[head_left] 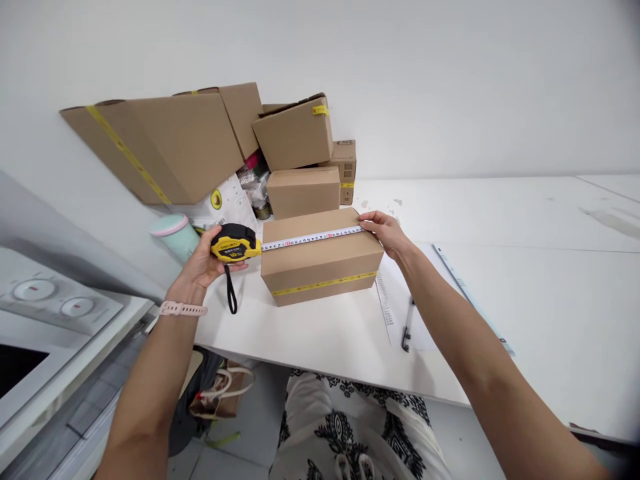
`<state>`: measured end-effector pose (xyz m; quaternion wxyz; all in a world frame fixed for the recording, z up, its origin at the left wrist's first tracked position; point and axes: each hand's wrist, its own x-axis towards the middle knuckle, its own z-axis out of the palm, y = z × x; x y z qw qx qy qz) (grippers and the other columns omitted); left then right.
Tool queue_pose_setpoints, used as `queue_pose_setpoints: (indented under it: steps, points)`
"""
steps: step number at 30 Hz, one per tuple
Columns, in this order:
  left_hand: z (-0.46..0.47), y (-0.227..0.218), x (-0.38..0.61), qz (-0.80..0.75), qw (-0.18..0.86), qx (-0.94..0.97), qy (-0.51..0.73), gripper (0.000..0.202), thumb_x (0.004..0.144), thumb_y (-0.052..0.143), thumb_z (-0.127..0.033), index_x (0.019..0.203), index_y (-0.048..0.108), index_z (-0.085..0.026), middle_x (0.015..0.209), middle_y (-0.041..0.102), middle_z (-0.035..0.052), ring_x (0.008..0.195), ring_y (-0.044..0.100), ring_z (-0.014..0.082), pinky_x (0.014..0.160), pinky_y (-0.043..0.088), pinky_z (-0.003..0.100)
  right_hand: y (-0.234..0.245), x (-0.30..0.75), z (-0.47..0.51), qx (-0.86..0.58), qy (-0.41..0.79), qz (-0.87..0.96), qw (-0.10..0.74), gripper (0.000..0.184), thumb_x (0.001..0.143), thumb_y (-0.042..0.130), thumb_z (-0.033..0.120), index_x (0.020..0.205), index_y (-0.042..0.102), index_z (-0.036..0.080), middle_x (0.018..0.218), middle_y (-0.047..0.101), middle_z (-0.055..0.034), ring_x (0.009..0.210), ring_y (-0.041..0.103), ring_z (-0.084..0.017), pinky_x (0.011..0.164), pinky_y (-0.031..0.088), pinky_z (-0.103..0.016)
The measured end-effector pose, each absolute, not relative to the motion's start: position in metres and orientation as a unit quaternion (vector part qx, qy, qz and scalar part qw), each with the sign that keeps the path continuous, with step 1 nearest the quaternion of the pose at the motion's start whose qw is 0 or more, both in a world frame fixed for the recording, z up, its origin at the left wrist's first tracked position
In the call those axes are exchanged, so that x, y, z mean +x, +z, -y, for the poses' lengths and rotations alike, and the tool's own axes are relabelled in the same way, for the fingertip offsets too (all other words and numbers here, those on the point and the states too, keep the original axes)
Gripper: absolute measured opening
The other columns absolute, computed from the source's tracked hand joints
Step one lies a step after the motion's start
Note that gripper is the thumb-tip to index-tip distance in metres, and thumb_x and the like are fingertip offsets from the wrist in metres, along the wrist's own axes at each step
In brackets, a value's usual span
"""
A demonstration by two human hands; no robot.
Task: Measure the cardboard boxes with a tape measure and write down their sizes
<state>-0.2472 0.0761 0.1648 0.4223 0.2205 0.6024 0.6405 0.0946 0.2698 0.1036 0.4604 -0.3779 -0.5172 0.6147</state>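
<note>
A yellow and black tape measure (234, 243) is in my left hand (206, 257), its black wrist strap (231, 290) hanging down. From it the white blade (310, 238) runs out across the top of a closed brown cardboard box (320, 267). My right hand (385, 232) pinches the blade's far end at the box's right edge. The case sits just beyond the box's left edge. Yellow tape runs along the front side of the box. The exact hook of the blade is hidden by my right fingers.
More cardboard boxes (295, 137) are stacked behind, one large box (165, 143) leaning at the left. A mint tumbler (175, 233) stands by my left hand. Paper (395, 307), a black pen (408, 327) and a ruler-like strip (470, 297) lie right. A microwave (55, 300) is at the left.
</note>
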Motion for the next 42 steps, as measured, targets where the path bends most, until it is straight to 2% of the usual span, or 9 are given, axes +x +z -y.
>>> queue_pose_setpoints:
  steps: [8, 14, 19, 22, 25, 31, 38, 42]
  points:
    - [-0.074, 0.165, -0.247, -0.600, 0.425, 0.221, 0.641, 0.031, 0.095, 0.054, -0.040, 0.094, 0.071, -0.014, 0.072, 0.075, 0.0070, 0.057, 0.073, 0.0231, 0.056, 0.066, 0.044, 0.100, 0.095, -0.272, -0.374, 0.615, 0.516, 0.465, 0.026, 0.059, 0.082, 0.025, 0.081, 0.069, 0.021, 0.084, 0.069, 0.0011, 0.074, 0.059, -0.015, 0.071, 0.047, -0.031]
    - [-0.074, 0.163, -0.249, -0.594, 0.431, 0.220, 0.643, 0.029, 0.092, 0.060, -0.042, 0.093, 0.072, -0.016, 0.077, 0.077, 0.0063, 0.061, 0.074, 0.0235, 0.058, 0.066, 0.042, 0.100, 0.094, -0.272, -0.397, 0.607, 0.503, 0.470, 0.029, 0.058, 0.084, 0.025, 0.081, 0.067, 0.021, 0.084, 0.069, 0.0001, 0.076, 0.060, -0.015, 0.071, 0.047, -0.031]
    - [-0.076, 0.161, -0.251, -0.597, 0.431, 0.223, 0.639, 0.029, 0.092, 0.058, -0.042, 0.093, 0.072, -0.017, 0.078, 0.077, 0.0062, 0.062, 0.074, 0.0239, 0.057, 0.066, 0.042, 0.094, 0.097, -0.270, -0.460, 0.572, 0.504, 0.455, 0.033, 0.064, 0.087, 0.036, 0.075, 0.060, 0.021, 0.081, 0.067, -0.0010, 0.076, 0.058, -0.016, 0.065, 0.042, -0.029]
    - [-0.077, 0.163, -0.251, -0.604, 0.433, 0.225, 0.630, 0.030, 0.091, 0.058, -0.044, 0.093, 0.071, -0.017, 0.075, 0.075, 0.0055, 0.057, 0.072, 0.0239, 0.054, 0.065, 0.044, 0.088, 0.099, -0.268, -0.465, 0.601, 0.486, 0.431, 0.036, 0.071, 0.084, 0.048, 0.079, 0.061, 0.022, 0.089, 0.070, -0.0033, 0.083, 0.062, -0.019, 0.067, 0.045, -0.029]
    - [-0.078, 0.167, -0.251, -0.608, 0.433, 0.226, 0.626, 0.030, 0.089, 0.060, -0.044, 0.093, 0.071, -0.016, 0.074, 0.075, 0.0055, 0.059, 0.073, 0.0242, 0.054, 0.065, 0.045, 0.084, 0.099, -0.268, -0.447, 0.623, 0.482, 0.424, 0.038, 0.073, 0.080, 0.054, 0.088, 0.065, 0.023, 0.096, 0.073, -0.0051, 0.091, 0.065, -0.022, 0.072, 0.050, -0.030]
    - [-0.076, 0.169, -0.248, -0.608, 0.433, 0.231, 0.624, 0.032, 0.088, 0.062, -0.045, 0.092, 0.070, -0.014, 0.073, 0.075, 0.0072, 0.058, 0.073, 0.0247, 0.056, 0.065, 0.045, 0.090, 0.096, -0.269, -0.426, 0.642, 0.499, 0.398, 0.036, 0.071, 0.079, 0.055, 0.084, 0.068, 0.023, 0.084, 0.073, -0.0073, 0.088, 0.068, -0.026, 0.074, 0.054, -0.034]
    - [-0.075, 0.168, -0.247, -0.604, 0.430, 0.233, 0.629, 0.028, 0.090, 0.059, -0.042, 0.092, 0.069, -0.017, 0.073, 0.075, 0.0061, 0.060, 0.073, 0.0231, 0.059, 0.066, 0.043, 0.097, 0.099, -0.266, -0.442, 0.577, 0.504, 0.466, 0.039, 0.067, 0.086, 0.050, 0.071, 0.059, 0.023, 0.078, 0.068, -0.0030, 0.080, 0.062, -0.019, 0.072, 0.049, -0.032]
    - [-0.076, 0.167, -0.248, -0.605, 0.430, 0.227, 0.631, 0.028, 0.089, 0.062, -0.045, 0.091, 0.068, -0.018, 0.071, 0.074, 0.0053, 0.058, 0.072, 0.0235, 0.059, 0.066, 0.044, 0.103, 0.102, -0.265, -0.418, 0.548, 0.540, 0.483, 0.042, 0.067, 0.088, 0.051, 0.066, 0.059, 0.021, 0.074, 0.065, -0.0015, 0.075, 0.057, -0.016, 0.070, 0.047, -0.030]
